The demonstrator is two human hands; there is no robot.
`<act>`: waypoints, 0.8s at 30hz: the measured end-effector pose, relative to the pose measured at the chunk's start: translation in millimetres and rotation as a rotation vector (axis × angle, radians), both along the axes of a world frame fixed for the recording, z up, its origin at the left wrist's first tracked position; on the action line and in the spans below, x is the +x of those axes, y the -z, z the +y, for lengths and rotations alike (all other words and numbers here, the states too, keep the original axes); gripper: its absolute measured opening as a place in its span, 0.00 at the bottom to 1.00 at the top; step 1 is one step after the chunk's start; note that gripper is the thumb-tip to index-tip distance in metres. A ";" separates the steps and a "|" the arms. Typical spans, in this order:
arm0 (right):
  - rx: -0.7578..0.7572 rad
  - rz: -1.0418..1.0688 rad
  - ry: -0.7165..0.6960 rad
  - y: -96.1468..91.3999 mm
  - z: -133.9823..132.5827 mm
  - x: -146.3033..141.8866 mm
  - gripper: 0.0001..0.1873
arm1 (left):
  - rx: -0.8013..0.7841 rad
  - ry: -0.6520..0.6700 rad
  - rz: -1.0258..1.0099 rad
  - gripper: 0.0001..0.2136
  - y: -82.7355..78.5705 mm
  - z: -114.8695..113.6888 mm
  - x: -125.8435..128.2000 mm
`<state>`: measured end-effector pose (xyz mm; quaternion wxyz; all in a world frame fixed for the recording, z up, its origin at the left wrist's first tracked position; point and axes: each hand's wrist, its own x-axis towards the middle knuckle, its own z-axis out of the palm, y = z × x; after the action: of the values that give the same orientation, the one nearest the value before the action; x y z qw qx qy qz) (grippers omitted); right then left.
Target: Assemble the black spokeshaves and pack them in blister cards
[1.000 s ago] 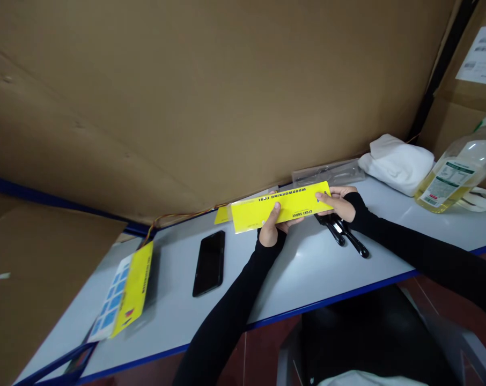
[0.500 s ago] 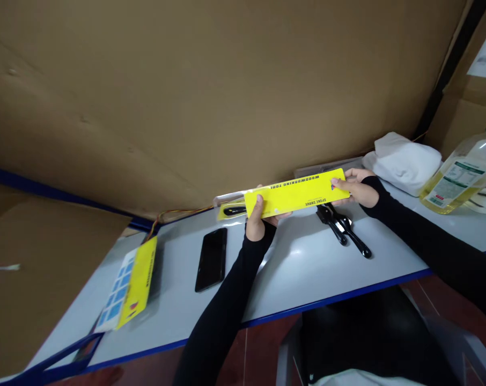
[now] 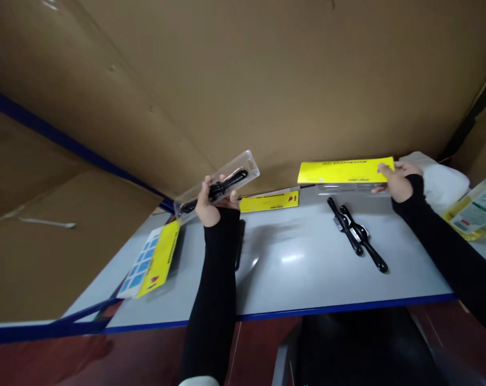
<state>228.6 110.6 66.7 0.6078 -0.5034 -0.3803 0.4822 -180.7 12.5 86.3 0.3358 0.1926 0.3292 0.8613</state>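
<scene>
Over the table, left hand grips a blister pack, right hand a yellow card — black tool between.

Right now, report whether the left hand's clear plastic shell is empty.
Not empty: a black tool shows through the clear plastic shell.

Dim, even indoor light. Soft glare patch on table. Faint shadow beside left sleeve. Wide-angle bend at edges; corners soft, slight motion blur.
</scene>
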 end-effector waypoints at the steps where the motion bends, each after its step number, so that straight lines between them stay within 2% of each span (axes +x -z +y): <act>1: -0.033 -0.023 -0.030 2.3 1.4 -15.4 0.15 | 0.005 -0.007 -0.006 0.10 -1.0 -0.6 -1.0; 7: -0.162 -0.133 -0.315 9.0 4.5 -149.8 0.14 | -0.036 0.151 -0.009 0.09 -1.1 -2.6 30.1; 9: -0.182 -0.191 -0.387 8.4 3.1 -180.7 0.15 | -0.056 0.209 -0.009 0.08 3.6 -2.1 39.2; 11: -0.178 -0.272 -0.433 6.7 -1.6 -194.0 0.16 | -0.073 0.281 -0.004 0.07 11.0 -0.3 44.4; 13: -0.146 -0.351 -0.460 4.2 -8.6 -190.5 0.15 | -0.098 0.355 0.017 0.07 20.0 2.6 48.3; 15: -0.114 -0.401 -0.494 0.9 -15.3 -173.7 0.13 | -0.137 0.401 0.029 0.09 29.2 5.2 54.3; 17: -0.124 -0.417 -0.553 -2.4 -20.5 -148.7 0.12 | -0.151 0.413 0.033 0.12 37.6 6.3 64.2; 20: -0.159 -0.380 -0.645 -2.6 -29.0 -106.0 0.19 | -0.156 0.468 0.079 0.17 48.8 4.1 86.0; 21: -0.121 -0.374 -0.632 -0.3 -33.1 -93.1 0.20 | -0.172 0.491 0.103 0.19 52.3 2.3 94.2; 22: -0.022 -0.410 -0.561 3.1 -37.9 -82.0 0.21 | -0.198 0.513 0.124 0.21 55.7 0.2 102.1; 24: 0.310 -0.587 -0.394 12.3 -48.2 -67.3 0.22 | -0.267 0.547 0.163 0.25 61.8 -5.2 116.7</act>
<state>161.3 62.5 54.4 0.4376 -0.4395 -0.6958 0.3621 -64.1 7.3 24.5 0.5498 0.2966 0.4013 0.6698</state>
